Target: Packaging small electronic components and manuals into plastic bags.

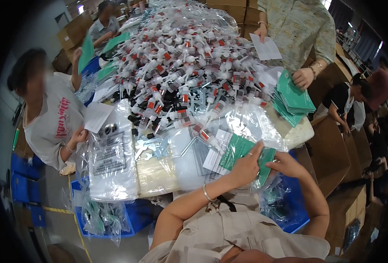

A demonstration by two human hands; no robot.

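Close to my body, at the near edge of the table, my left hand (246,168) presses on a green printed booklet (236,152), its index finger stretched forward. My right hand (288,165) pinches the right edge of a green piece (265,168) with thumb and fingers; I cannot tell whether this is part of the same booklet. Shiny clear plastic shows around it. A white printed sheet (213,158) lies just left of the booklet. Beyond my hands rises a big heap of small clear bottles (185,94) with white nozzle tips and red labels.
Stacked clear plastic bags (113,153) cover the table's near left. Blue bins (139,215) with bagged goods stand below. Across at right, a person's hand (303,78) touches green booklets (290,98). Another person at left holds a white sheet (98,117). Cardboard boxes (327,144) stand at right.
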